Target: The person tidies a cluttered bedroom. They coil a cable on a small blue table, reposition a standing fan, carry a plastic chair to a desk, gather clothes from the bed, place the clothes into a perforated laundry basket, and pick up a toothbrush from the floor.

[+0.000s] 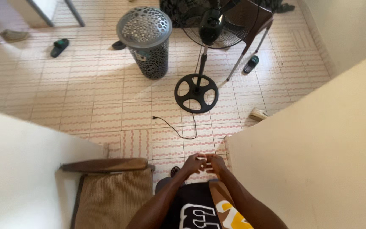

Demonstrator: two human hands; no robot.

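Observation:
My left hand (193, 163) and my right hand (216, 163) meet low in front of me, fingertips touching each other. A small pale thing (203, 158) shows between the fingers; I cannot tell what it is. Both hands hover over the tiled floor (106, 114), beside the corner of a cream wall (310, 161) on my right. My forearms come up from a black, brown and yellow shirt at the bottom edge.
A standing fan (210, 25) on a round black base (196, 93) stands ahead, its loose cord (174, 129) trailing toward me. A perforated grey bin (145, 40), a brown chair (255, 21), scattered slippers (59, 46), and a wooden-armed seat (106, 191) at my left.

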